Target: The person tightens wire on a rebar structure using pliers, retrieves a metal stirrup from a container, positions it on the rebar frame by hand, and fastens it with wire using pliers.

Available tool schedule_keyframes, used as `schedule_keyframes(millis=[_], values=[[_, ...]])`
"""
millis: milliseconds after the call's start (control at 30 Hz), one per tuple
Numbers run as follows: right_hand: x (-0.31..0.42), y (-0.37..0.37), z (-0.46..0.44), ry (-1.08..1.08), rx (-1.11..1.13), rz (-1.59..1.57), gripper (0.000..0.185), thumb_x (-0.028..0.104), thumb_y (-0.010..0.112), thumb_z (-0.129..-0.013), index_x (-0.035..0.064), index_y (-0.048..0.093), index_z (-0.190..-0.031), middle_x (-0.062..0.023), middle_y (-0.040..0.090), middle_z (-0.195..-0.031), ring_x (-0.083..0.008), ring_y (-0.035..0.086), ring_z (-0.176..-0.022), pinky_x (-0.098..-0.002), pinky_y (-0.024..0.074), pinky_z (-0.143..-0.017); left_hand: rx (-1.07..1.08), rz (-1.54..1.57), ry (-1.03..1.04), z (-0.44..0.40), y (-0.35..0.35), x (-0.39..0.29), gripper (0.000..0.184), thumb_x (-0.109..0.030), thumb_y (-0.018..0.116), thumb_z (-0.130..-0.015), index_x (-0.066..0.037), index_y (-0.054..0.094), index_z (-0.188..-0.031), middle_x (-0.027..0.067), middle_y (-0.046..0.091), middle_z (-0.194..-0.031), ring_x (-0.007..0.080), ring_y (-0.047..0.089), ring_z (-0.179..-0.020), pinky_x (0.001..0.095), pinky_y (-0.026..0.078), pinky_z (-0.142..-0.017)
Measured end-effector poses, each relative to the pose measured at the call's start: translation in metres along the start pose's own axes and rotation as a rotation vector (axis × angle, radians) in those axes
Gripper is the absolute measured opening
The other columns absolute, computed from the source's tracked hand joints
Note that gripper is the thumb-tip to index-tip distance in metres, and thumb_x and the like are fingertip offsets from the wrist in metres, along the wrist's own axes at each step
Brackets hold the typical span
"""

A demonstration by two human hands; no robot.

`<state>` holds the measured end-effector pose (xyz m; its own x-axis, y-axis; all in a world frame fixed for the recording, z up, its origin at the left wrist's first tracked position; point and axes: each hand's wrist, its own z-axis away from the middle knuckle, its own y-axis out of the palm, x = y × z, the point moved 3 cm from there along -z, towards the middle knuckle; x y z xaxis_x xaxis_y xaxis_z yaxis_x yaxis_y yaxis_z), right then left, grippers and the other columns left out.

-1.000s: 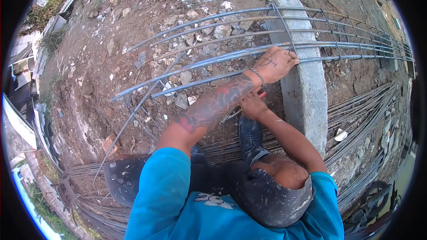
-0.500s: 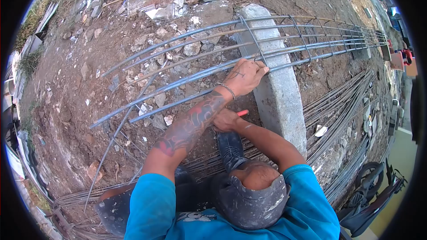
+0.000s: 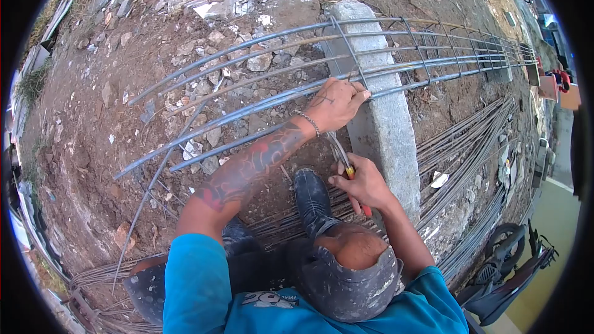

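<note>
A long rebar cage (image 3: 309, 89) of several steel bars with wire stirrups lies across a concrete post (image 3: 391, 136). At the lower corner of the end stirrup (image 3: 348, 46), my left hand (image 3: 337, 104) is closed, fingertips pinched where the stirrup meets the bars. A thin wire end rises by those fingers; exactly what they pinch is partly hidden. Below and to the right, my right hand (image 3: 364, 184) grips pincers (image 3: 350, 172) with red and yellow handles. Their metal jaws point up toward my left wrist, apart from the bars.
Bundles of loose steel rods (image 3: 467, 142) lie on the ground at right, and more run behind my boot (image 3: 310, 195). Broken stones (image 3: 258, 62) litter the soil beneath the cage. A motorbike (image 3: 507, 272) stands at lower right.
My right hand has come out from under my left forearm, moving right with the pincers, which now show fully. My left hand stays at the same stirrup corner.
</note>
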<state>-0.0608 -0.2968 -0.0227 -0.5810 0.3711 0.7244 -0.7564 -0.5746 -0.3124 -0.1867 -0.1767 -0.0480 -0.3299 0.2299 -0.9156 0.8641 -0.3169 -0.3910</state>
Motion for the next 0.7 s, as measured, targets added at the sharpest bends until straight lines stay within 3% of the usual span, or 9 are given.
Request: schedule_keyframes(millis=[33, 100, 133, 200, 433, 700], values=[[-0.005, -0.015, 0.013, -0.093, 0.009, -0.002, 0.019, 0.009, 0.069, -0.077, -0.0009, 0.057, -0.087, -0.0099, 0.06, -0.08, -0.0159, 0.058, -0.072, -0.0328, 0.0487, -0.069, 0.043, -0.023, -0.021, -0.001, -0.005, -0.004, 0.034, -0.026, 0.052, -0.093, 0.005, 0.066, -0.095, 0.0242, 0.065, -0.085, 0.0356, 0.065, -0.077, 0.0361, 0.05, -0.072], [-0.001, -0.041, 0.039, 0.136, 0.06, -0.404, 0.021, 0.002, 0.064, -0.077, -0.0025, 0.058, -0.097, -0.0108, 0.061, -0.091, -0.0163, 0.062, -0.081, -0.0321, 0.0525, -0.076, 0.04, 0.011, -0.032, -0.002, -0.007, -0.003, 0.034, -0.026, 0.052, -0.093, 0.005, 0.066, -0.095, 0.0242, 0.065, -0.085, 0.0357, 0.065, -0.077, 0.0361, 0.05, -0.072], [-0.001, -0.051, 0.048, 0.23, 0.019, -0.546, 0.029, -0.006, 0.053, -0.078, -0.0035, 0.056, -0.107, -0.013, 0.06, -0.096, -0.0201, 0.063, -0.09, -0.0346, 0.0549, -0.082, 0.053, 0.034, -0.046, 0.0, -0.005, -0.003, 0.034, -0.026, 0.052, -0.094, 0.005, 0.066, -0.095, 0.0241, 0.065, -0.085, 0.0358, 0.065, -0.077, 0.0361, 0.05, -0.072], [0.007, -0.069, 0.055, 0.321, -0.054, -0.665, 0.035, -0.008, 0.046, -0.077, -0.0026, 0.054, -0.111, -0.0155, 0.059, -0.1, -0.0238, 0.062, -0.097, -0.0369, 0.0551, -0.085, 0.093, 0.009, -0.07, 0.0, -0.002, -0.002, 0.033, -0.026, 0.051, -0.094, 0.004, 0.066, -0.095, 0.0237, 0.064, -0.083, 0.0351, 0.065, -0.075, 0.0365, 0.05, -0.071], [0.017, -0.091, 0.024, 0.391, 0.096, -0.632, 0.027, -0.001, 0.044, -0.08, 0.0037, 0.046, -0.107, -0.0156, 0.055, -0.11, -0.0292, 0.056, -0.112, -0.0514, 0.0514, -0.089, 0.04, -0.008, 0.052, -0.001, -0.002, 0.001, 0.031, -0.024, 0.047, -0.095, 0.003, 0.063, -0.09, 0.0236, 0.06, -0.077, 0.0409, 0.059, -0.074, 0.041, 0.048, -0.068], [0.048, -0.091, 0.017, 0.485, 0.079, -0.386, 0.022, 0.005, 0.046, -0.084, 0.0055, 0.045, -0.106, -0.0131, 0.052, -0.105, -0.0246, 0.053, -0.112, -0.0493, 0.0513, -0.089, 0.048, 0.031, 0.095, 0.0, -0.002, 0.002, 0.03, -0.022, 0.044, -0.096, 0.001, 0.061, -0.087, 0.0236, 0.058, -0.077, 0.0419, 0.057, -0.076, 0.0443, 0.046, -0.068]])
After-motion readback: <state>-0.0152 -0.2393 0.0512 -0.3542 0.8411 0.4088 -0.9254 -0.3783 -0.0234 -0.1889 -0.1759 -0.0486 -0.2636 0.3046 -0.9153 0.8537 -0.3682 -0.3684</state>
